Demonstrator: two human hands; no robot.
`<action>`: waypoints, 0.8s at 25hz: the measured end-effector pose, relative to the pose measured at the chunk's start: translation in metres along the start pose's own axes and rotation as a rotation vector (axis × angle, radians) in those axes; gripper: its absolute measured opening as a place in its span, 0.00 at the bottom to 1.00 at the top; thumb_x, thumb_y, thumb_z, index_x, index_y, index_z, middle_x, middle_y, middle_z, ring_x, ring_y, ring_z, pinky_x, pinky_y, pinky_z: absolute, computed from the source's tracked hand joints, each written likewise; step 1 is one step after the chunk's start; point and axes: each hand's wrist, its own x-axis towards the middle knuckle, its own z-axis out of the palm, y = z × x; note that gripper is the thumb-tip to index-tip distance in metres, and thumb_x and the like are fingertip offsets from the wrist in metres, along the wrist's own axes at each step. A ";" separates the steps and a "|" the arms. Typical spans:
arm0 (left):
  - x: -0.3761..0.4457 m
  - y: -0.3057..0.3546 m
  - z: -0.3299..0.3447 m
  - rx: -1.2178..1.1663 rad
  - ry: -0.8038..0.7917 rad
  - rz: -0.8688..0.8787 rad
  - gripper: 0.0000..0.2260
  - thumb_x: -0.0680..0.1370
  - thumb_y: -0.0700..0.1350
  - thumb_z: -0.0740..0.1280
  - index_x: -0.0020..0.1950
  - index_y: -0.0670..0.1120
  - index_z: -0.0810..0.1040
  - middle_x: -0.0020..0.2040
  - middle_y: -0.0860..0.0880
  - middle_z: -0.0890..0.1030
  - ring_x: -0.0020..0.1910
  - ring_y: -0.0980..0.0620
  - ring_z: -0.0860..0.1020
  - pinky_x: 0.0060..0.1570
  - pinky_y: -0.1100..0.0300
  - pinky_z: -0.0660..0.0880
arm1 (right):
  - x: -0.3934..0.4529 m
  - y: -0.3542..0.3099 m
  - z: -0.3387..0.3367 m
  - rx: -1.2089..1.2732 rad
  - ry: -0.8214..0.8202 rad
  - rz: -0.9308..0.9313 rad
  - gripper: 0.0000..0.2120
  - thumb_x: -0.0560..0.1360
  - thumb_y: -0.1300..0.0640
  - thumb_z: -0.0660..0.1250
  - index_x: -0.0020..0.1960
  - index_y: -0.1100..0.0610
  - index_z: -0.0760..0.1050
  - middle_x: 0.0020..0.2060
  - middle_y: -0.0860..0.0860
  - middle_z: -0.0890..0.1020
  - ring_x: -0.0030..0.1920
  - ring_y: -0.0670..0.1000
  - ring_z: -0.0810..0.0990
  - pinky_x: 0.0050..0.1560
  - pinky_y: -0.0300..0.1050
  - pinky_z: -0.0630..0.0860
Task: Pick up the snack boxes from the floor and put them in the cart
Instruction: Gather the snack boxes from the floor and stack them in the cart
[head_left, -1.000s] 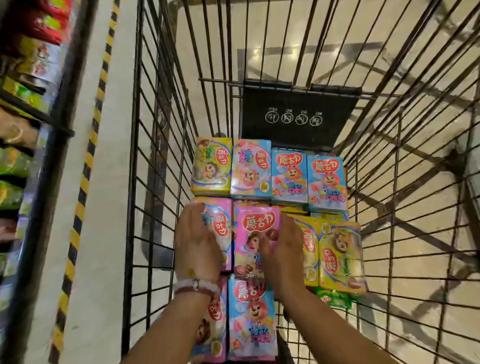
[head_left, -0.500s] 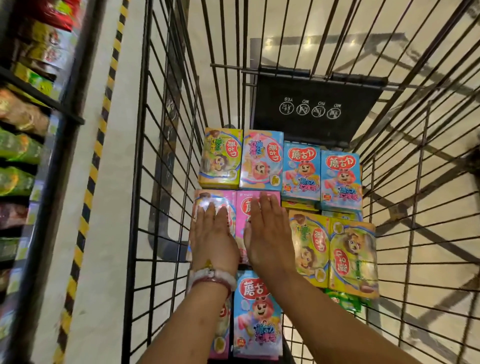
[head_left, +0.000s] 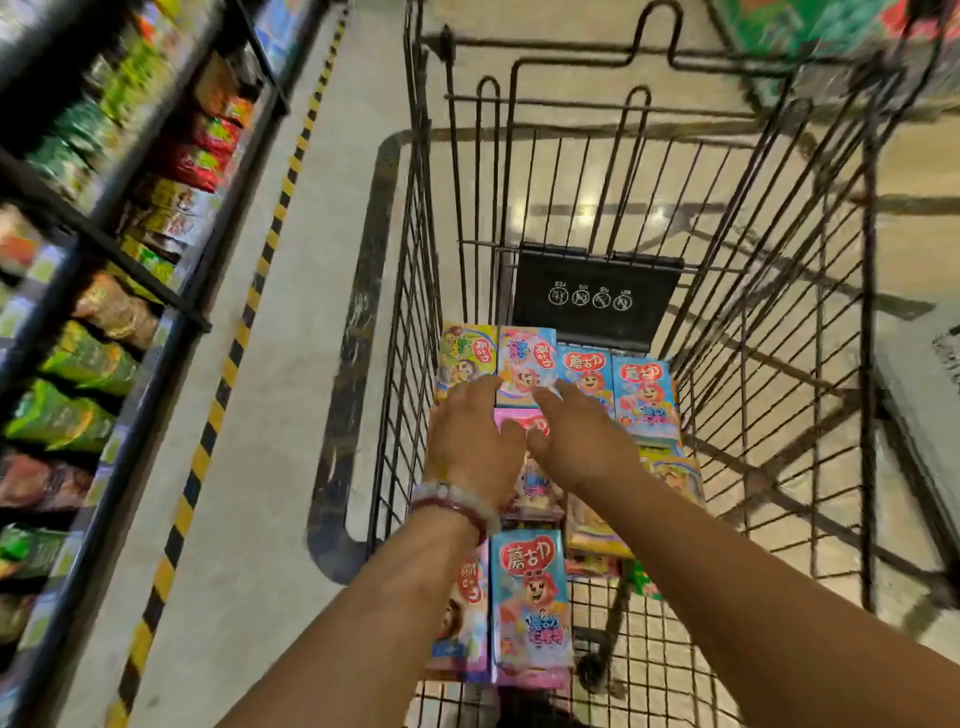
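Both hands are held flat with fingers spread over the snack boxes (head_left: 530, 597) lying in the cart (head_left: 769, 395). The left hand (head_left: 472, 441) is laid palm down on the boxes beside the cart's left wire wall, and a beaded bracelet (head_left: 452, 501) is worn at its wrist. The right hand (head_left: 582, 441) is stretched just beside it, fingertips toward the far row; nothing is gripped by either. The boxes are packed face up in rows on the cart floor, the far row set against a black plastic flap (head_left: 597, 296). A yellow-and-black floor stripe (head_left: 228, 364) and a shelf of snack bags (head_left: 78, 364) are seen left of the cart.
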 end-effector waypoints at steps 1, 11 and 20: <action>-0.012 0.010 -0.021 -0.010 0.037 0.086 0.27 0.68 0.47 0.58 0.66 0.41 0.73 0.64 0.41 0.74 0.64 0.42 0.71 0.62 0.56 0.66 | -0.014 -0.009 -0.021 -0.010 0.018 -0.030 0.27 0.79 0.50 0.59 0.77 0.50 0.56 0.76 0.54 0.59 0.73 0.56 0.60 0.67 0.50 0.64; -0.225 0.013 -0.289 0.514 0.388 0.369 0.37 0.66 0.66 0.48 0.70 0.49 0.69 0.67 0.49 0.72 0.66 0.48 0.69 0.62 0.55 0.66 | -0.219 -0.178 -0.187 -0.295 0.347 -0.750 0.45 0.68 0.25 0.40 0.77 0.48 0.57 0.76 0.53 0.58 0.75 0.55 0.58 0.72 0.53 0.60; -0.455 -0.041 -0.381 0.709 0.443 -0.149 0.47 0.58 0.73 0.39 0.76 0.58 0.52 0.78 0.54 0.52 0.76 0.53 0.51 0.73 0.56 0.51 | -0.362 -0.309 -0.175 -0.396 0.275 -1.158 0.35 0.74 0.29 0.48 0.77 0.40 0.47 0.76 0.47 0.56 0.75 0.48 0.50 0.73 0.48 0.43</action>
